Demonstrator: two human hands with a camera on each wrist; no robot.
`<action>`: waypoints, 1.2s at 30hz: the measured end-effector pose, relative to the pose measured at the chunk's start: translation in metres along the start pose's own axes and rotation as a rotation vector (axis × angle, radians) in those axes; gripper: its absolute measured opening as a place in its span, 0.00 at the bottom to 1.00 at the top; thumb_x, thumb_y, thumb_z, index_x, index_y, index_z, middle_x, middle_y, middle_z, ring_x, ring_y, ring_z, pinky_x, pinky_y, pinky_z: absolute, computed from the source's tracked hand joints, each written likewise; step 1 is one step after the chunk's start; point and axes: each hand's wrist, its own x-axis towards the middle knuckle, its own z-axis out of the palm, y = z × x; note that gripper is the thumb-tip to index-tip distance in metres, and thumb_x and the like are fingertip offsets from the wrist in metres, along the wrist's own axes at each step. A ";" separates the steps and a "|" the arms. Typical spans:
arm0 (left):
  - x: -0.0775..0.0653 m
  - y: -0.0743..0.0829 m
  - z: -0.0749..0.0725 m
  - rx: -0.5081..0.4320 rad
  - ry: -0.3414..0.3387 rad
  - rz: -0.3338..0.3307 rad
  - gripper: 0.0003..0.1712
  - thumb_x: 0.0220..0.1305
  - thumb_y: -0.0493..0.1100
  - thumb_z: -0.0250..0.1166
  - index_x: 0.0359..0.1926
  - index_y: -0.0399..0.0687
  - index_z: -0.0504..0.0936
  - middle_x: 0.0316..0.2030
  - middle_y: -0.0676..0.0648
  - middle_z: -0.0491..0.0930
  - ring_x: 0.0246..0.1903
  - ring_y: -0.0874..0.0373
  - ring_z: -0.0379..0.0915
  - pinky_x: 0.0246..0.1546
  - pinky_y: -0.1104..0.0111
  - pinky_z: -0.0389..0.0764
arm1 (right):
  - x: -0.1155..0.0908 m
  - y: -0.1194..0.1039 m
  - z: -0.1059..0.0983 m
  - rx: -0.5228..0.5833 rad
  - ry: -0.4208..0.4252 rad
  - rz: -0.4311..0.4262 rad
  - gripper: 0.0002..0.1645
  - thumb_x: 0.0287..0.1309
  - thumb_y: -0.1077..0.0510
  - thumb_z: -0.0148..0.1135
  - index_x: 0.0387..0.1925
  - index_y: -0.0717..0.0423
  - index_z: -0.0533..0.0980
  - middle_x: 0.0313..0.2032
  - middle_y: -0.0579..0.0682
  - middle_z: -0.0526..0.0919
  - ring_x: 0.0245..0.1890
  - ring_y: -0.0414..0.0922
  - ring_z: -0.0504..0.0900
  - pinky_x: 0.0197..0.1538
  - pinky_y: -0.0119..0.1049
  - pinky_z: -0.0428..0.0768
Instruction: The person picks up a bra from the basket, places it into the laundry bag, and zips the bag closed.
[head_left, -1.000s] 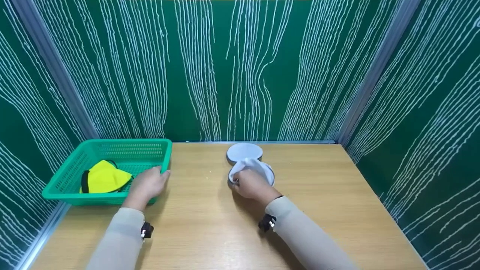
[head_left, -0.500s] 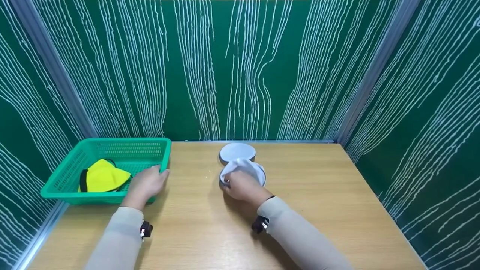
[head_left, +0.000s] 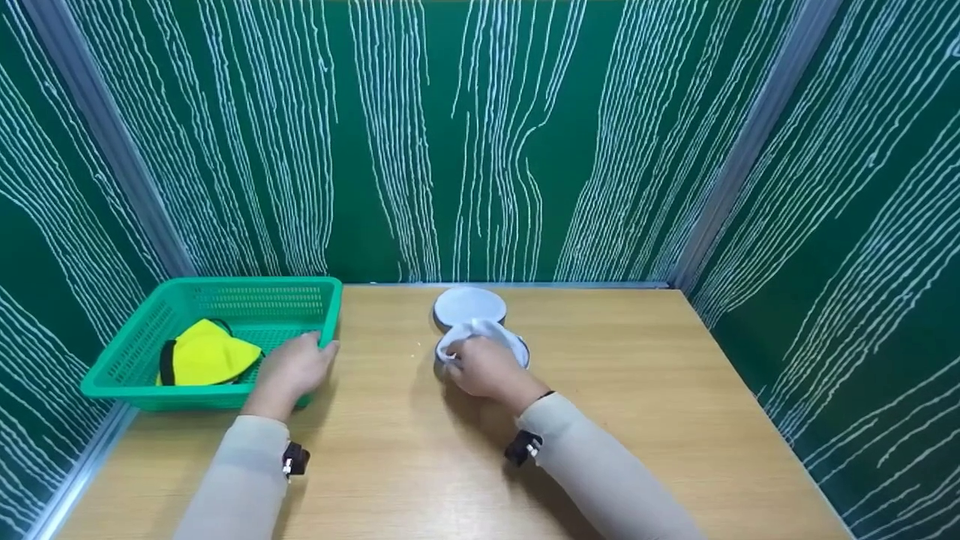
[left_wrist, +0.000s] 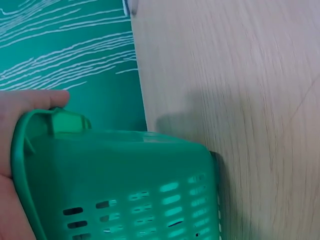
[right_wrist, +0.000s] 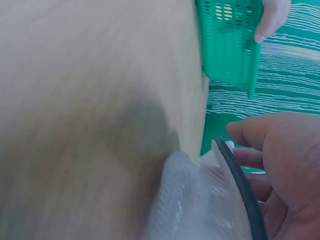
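In the head view, my left hand [head_left: 294, 367] grips the right rim of the green plastic basket [head_left: 337, 296]; the wrist view of that hand shows the basket's slotted wall close up. Inside lies a folded yellow cloth item [head_left: 214, 356] with a black band and a dark cord. My right hand [head_left: 491, 367] holds the near part of a pale round case-like thing [head_left: 517, 343], a disc with dark edging behind it [head_left: 471, 306]. Its white mesh [right_wrist: 192, 200] and dark rim [right_wrist: 242, 185] show in the right wrist view. The fingertips are partly hidden.
A light wooden table [head_left: 637, 360] bears everything. Green panels [head_left: 637, 45] with wavy white lines stand along its back and sides, joined by grey posts [head_left: 735, 150]. Small white specks [head_left: 416, 350] lie between the basket and the round thing.
My right hand and the round case-like thing have shifted slightly to the left. My left hand keeps its grip on the basket rim, and the basket has barely moved.
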 end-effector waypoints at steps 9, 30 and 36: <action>0.002 -0.002 -0.016 -0.063 0.107 -0.050 0.44 0.90 0.65 0.49 0.85 0.35 0.66 0.82 0.27 0.68 0.81 0.24 0.63 0.81 0.30 0.66 | 0.000 0.028 -0.027 0.079 0.196 0.127 0.14 0.81 0.52 0.67 0.52 0.56 0.91 0.49 0.53 0.96 0.48 0.50 0.93 0.56 0.50 0.92; 0.006 -0.134 -0.084 -0.042 0.086 -0.440 0.51 0.77 0.49 0.59 0.83 0.19 0.47 0.75 0.05 0.46 0.71 0.08 0.51 0.68 0.19 0.66 | -0.010 0.087 -0.040 0.187 0.083 0.443 0.22 0.80 0.43 0.66 0.36 0.55 0.87 0.34 0.51 0.86 0.35 0.50 0.82 0.38 0.42 0.80; 0.008 -0.133 -0.089 -0.041 0.026 -0.465 0.51 0.73 0.48 0.61 0.81 0.17 0.50 0.65 0.09 0.58 0.60 0.17 0.63 0.66 0.28 0.74 | -0.009 0.091 -0.042 0.308 0.021 0.476 0.19 0.81 0.46 0.65 0.36 0.54 0.87 0.32 0.51 0.82 0.32 0.47 0.80 0.32 0.37 0.75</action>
